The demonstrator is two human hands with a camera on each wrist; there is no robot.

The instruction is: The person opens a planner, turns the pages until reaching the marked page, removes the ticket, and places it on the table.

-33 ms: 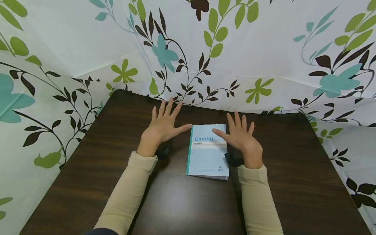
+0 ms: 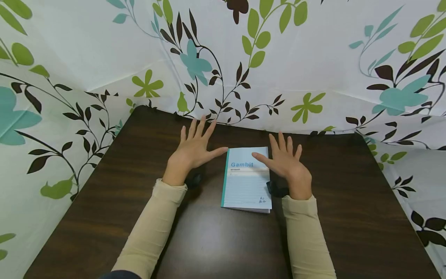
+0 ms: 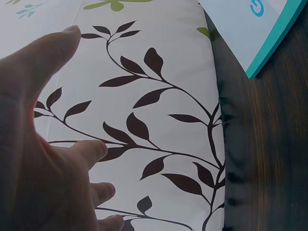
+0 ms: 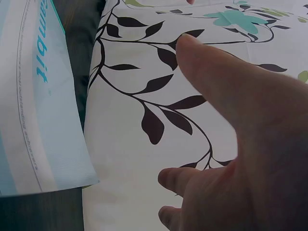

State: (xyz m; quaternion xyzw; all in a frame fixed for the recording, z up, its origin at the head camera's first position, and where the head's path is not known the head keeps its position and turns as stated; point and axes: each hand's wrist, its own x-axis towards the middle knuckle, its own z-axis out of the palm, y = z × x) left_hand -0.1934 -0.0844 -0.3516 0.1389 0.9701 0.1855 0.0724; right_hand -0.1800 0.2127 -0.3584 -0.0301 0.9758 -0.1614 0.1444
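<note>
Notebook [image 2: 246, 186]: 1 | table [image 2: 355, 217]: 1 | left hand [image 2: 191, 152] + right hand [image 2: 287, 164]: 2, both released, splayed

The right hand [image 2: 287, 166] covers a bit of the notebook [image 2: 245, 190] at its upper right with the thumb [image 2: 261, 159], and a dark object [image 2: 278, 191] hides some of its right edge. The smallest print [image 2: 232, 174] under its title [image 2: 242, 164] is unreadable in the head view. Both wrist views cut the notebook off, and the sleeves [image 2: 155, 228] either side of it leave the head view's bottom edge.
</note>
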